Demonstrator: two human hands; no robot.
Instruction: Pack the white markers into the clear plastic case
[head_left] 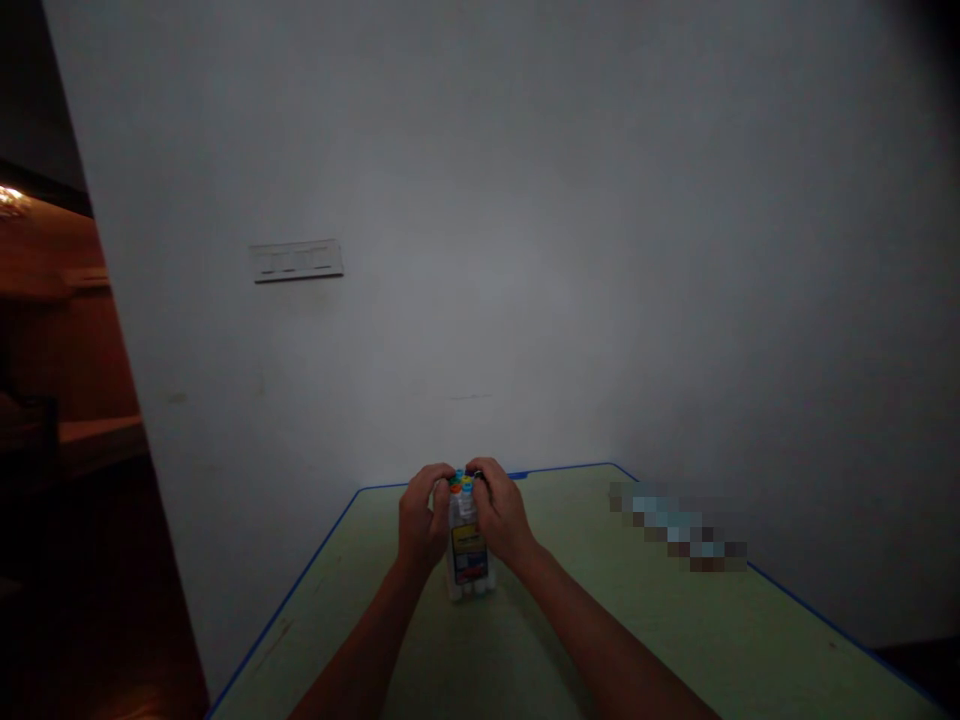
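A bundle of white marker pens [468, 548] stands upright on the green table [645, 610], its coloured caps pointing up and a yellow-and-blue label wrapped around its middle. My left hand [420, 517] grips the bundle's upper left side, with the fingers curled toward the caps. My right hand [502, 512] holds the upper right side, and its fingers partly cover the caps. The bundle's base appears to rest on the tabletop. Its back is hidden.
The table has a blue edge and stands against a white wall with a long flat wall plate [297, 261]. A pixelated, unreadable patch [675, 530] covers the table's far right. A dim room with a wooden floor [67, 340] lies beyond the wall's left edge.
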